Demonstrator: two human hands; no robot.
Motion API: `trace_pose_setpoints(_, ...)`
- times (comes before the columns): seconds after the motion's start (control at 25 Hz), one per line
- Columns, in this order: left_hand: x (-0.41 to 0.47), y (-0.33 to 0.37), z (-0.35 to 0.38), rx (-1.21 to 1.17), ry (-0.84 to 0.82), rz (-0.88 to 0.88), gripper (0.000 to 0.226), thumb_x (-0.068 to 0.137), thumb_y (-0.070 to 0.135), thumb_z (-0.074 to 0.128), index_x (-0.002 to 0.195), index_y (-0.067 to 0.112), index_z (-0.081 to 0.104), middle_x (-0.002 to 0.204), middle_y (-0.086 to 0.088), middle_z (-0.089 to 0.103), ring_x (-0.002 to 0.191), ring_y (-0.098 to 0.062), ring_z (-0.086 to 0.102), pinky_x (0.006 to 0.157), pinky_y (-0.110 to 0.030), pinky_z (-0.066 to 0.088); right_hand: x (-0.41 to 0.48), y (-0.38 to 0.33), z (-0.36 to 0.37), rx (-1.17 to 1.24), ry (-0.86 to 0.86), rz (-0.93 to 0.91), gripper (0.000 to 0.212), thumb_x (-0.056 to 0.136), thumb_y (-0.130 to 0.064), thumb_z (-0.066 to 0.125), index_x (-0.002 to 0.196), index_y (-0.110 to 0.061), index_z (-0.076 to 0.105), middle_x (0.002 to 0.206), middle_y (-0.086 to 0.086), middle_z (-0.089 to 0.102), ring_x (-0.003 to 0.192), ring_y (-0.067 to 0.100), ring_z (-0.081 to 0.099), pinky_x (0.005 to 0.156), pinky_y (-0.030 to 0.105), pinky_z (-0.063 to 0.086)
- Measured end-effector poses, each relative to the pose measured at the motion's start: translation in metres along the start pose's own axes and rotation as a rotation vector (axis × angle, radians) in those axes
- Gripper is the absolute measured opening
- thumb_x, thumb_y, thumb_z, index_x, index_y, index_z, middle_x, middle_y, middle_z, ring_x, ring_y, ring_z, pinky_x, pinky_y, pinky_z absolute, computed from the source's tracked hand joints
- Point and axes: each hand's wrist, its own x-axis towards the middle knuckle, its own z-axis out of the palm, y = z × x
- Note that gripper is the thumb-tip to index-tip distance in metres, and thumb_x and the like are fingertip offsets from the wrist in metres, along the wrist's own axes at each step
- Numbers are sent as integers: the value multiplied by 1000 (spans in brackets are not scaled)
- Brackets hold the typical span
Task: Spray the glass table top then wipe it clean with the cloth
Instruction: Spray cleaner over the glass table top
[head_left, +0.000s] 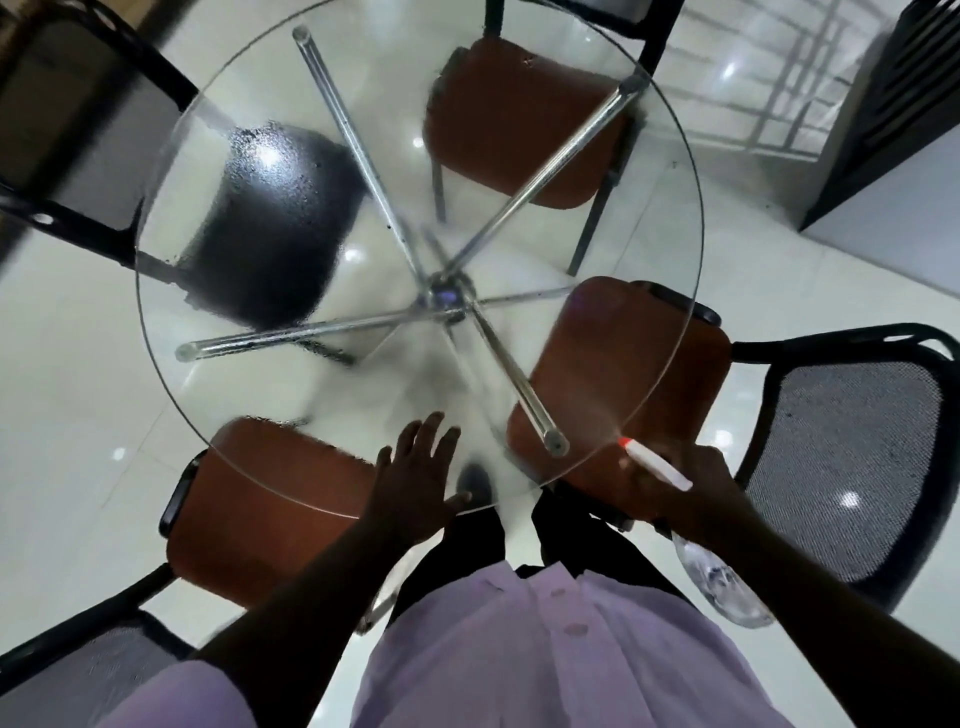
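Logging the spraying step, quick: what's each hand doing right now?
Left hand: open, fingers spread, resting flat on the glass table top.
Right hand: closed around the spray bottle, nozzle aimed at the glass.

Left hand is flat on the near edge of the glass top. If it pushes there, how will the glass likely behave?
The glass top is probably slick: droplets bead across its left side. It looks rigid, likely heavy. It rests on thin chrome arms, and the left hand lies near the rim between two arm tips, so hard pressing might rock it.
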Motion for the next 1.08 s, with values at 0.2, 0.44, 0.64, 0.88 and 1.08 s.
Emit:
trace_pose_setpoints(0.2,14,28,-2,45,-21,88,107,80,81,49,166,27,13,176,-5,1,154,-42,27,106,-62,46,-3,18,12,-101,-49,-174,28,92,-37,73,69,-21,69,57,-2,67,50,11,65,50,31,52)
trace_pose_setpoints(0.44,58,78,-36,95,-60,107,107,85,65,66,166,25,8,175,-3,-13,158,-37,12,106,-63,46,56,19,-57,138,236,59,5,94,-21,82,92,-26,81,70,-8,76,59,8,72,66,38,64)
trace_pose_setpoints(0.64,97,103,-58,86,-52,80,104,87,65,66,166,26,11,175,-1,-3,157,-32,12,107,-62,48,97,2,-80,-56,192,-202,30,88,-45,72,64,-29,64,55,-6,59,51,16,63,56,45,56)
trace_pose_setpoints(0.88,95,103,-45,70,-29,95,100,81,61,70,163,21,26,175,-3,10,154,-34,28,90,-52,59,92,34,-94,253,58,7,5,91,-13,85,93,-15,81,70,9,72,48,16,62,45,29,53)
trace_pose_setpoints(1.08,100,103,-47,-37,35,83,91,75,55,68,155,22,40,170,-1,28,147,-33,40,78,-50,63,139,23,-115,235,64,38,9,82,-32,88,87,-27,83,91,4,84,67,13,73,61,24,52)
